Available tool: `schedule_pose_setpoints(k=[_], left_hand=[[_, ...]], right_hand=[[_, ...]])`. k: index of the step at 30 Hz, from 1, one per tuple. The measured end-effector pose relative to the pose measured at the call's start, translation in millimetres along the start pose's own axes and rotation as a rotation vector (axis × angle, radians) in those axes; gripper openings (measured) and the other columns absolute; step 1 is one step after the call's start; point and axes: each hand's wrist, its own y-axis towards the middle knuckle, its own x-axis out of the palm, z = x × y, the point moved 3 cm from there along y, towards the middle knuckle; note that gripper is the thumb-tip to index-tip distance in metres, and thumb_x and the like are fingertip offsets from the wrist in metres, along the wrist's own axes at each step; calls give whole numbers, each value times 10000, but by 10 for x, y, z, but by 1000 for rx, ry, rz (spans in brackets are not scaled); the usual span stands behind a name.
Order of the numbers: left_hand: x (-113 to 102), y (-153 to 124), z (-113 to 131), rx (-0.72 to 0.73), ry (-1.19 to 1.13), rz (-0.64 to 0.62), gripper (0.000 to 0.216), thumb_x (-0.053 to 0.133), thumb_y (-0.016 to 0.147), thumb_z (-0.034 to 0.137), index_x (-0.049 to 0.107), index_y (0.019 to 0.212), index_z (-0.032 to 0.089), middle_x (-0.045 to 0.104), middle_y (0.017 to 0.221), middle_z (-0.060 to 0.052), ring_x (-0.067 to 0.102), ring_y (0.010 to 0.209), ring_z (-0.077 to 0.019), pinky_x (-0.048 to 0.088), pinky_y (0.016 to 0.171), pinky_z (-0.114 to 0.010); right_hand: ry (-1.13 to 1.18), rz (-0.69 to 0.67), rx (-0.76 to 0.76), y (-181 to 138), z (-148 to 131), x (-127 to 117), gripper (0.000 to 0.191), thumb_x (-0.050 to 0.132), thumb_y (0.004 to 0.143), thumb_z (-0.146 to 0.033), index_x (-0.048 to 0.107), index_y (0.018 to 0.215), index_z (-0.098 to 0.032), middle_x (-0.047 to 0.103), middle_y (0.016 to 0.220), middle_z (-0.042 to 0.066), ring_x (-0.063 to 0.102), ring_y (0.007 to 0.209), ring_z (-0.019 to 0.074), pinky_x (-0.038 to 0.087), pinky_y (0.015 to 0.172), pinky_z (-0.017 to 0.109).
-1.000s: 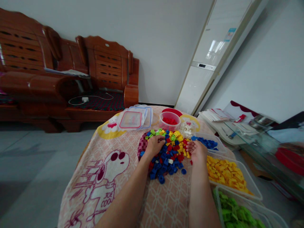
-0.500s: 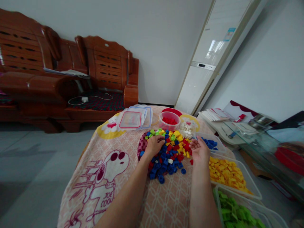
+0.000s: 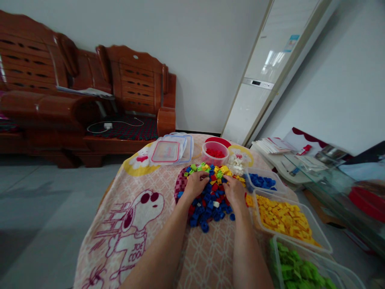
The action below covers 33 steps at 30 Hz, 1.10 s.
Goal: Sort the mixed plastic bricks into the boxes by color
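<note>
A heap of small mixed bricks [image 3: 210, 198] in blue, red, yellow and green lies on a patterned blanket [image 3: 135, 216]. My left hand [image 3: 195, 184] rests on the heap's left side with its fingers curled down into the bricks. My right hand [image 3: 234, 190] sits on the heap's right side, fingers bent and pressed into the bricks. What either hand holds is hidden. Just right of my right hand stand a clear box of blue bricks [image 3: 278, 185] and a clear box of yellow bricks [image 3: 319, 230].
A box of green bricks [image 3: 273, 257] stands at the lower right. Behind the heap are a round tub of red bricks [image 3: 214, 153], white bricks [image 3: 237, 162] and stacked lids [image 3: 170, 150]. A wooden sofa [image 3: 60, 100] is at the left, a tall white air conditioner [image 3: 261, 80] behind, a glass table [image 3: 331, 176] at the right.
My right hand was palm-up beside the blue box and has swung left onto the heap, palm down. The left hand has stayed in place.
</note>
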Motion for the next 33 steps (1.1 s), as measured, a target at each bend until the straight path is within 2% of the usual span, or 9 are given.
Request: schedule_pose_setpoints(k=[8,15,17,19,22,25,29,33], left_hand=[[6,3,-11,6,-9,0,253,608,782,162,714,1011,151,723,791,-34,665,732,-151,521,743,-265],[-1,7,-8,16,-2,7,241,607,778,164,721,990,160,727,801,-33,668,753,-158,524,741,-266],[-1,7,-10,17,-4,8,240,609,778,169,721,991,166,729,811,-30,669,755,-157,525,740,-266],[2,7,-16,15,-6,7,243,612,777,173,720,994,168,731,820,-31,670,755,-157,526,738,-265],[10,7,-28,14,-10,5,243,613,774,168,720,992,162,733,832,-35,671,753,-157,526,737,-264],[19,11,-44,17,-15,12,239,613,771,163,722,983,166,734,838,-33,672,752,-154,526,736,-259],[36,23,-69,15,-17,16,246,611,768,162,720,988,164,733,823,-32,673,745,-152,527,732,-255],[38,25,-67,15,-28,15,249,606,772,173,718,994,159,731,799,-30,674,742,-152,529,731,-253]], right_hand=[[-139,-35,78,-13,-27,-53,268,577,832,-237,647,1089,-208,713,938,70,642,914,195,420,792,266],[-116,-10,69,-22,-40,-82,242,566,829,-248,657,1043,-181,710,926,101,646,900,220,441,780,296],[-13,32,59,-4,3,-76,230,559,818,-259,674,992,-161,711,912,108,651,882,223,463,776,307],[177,72,96,19,80,-58,247,554,801,-289,680,959,-147,711,831,92,664,787,210,495,708,302],[595,129,268,46,229,-19,360,569,753,-377,660,995,-125,665,638,32,634,542,183,492,487,274],[971,267,422,55,347,-31,478,656,651,-413,624,1011,-100,640,573,7,614,458,183,471,381,260],[1221,526,507,40,482,-156,501,700,594,-352,569,1003,-94,646,583,10,656,516,199,546,449,286],[1287,781,510,-5,618,-294,583,654,608,-237,485,1151,-106,644,628,-24,688,600,184,600,595,329]])
